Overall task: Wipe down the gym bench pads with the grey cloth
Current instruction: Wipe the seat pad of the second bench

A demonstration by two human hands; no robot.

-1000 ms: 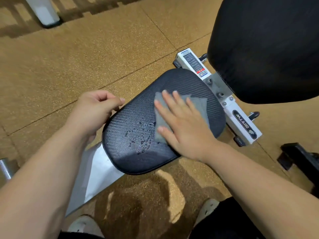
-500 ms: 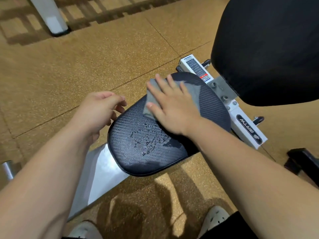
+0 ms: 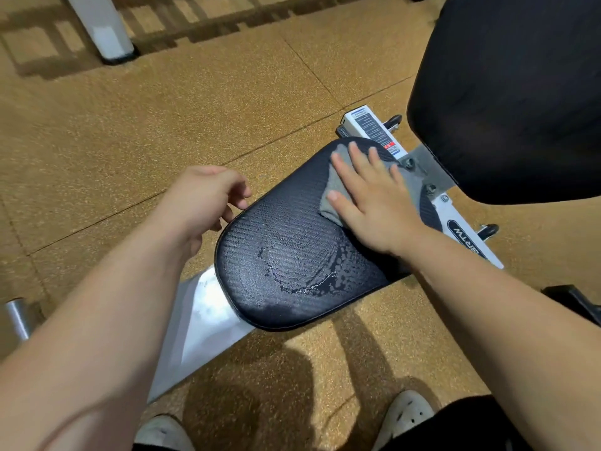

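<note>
The black, rounded, carbon-weave vinyl seat pad (image 3: 292, 242) of the gym bench served as the landmark. The right hand (image 3: 377, 203) lay flat and open, fingers spread, pressing the small grey cloth (image 3: 335, 190) onto the far end of that pad, close to where the white steel frame (image 3: 455, 219) met it. The left hand (image 3: 201, 203) sat just off the pad's left edge, loosely curled and gripping nothing, its fingertips close to the rim; whether they touched it could not be told. A patch of beaded liquid (image 3: 302, 271) lay on the near half of the pad, well short of the cloth. The large black backrest pad (image 3: 514, 92) rose beyond the seat pad's far end, to the right, and showed no wet marks.

The step in hand looked like the wiping of the seat pad, with the far end being covered. The next move probably called for drawing the cloth toward the near end, flat and with firm pressure, through the droplets, then lifting to the backrest pad
</note>
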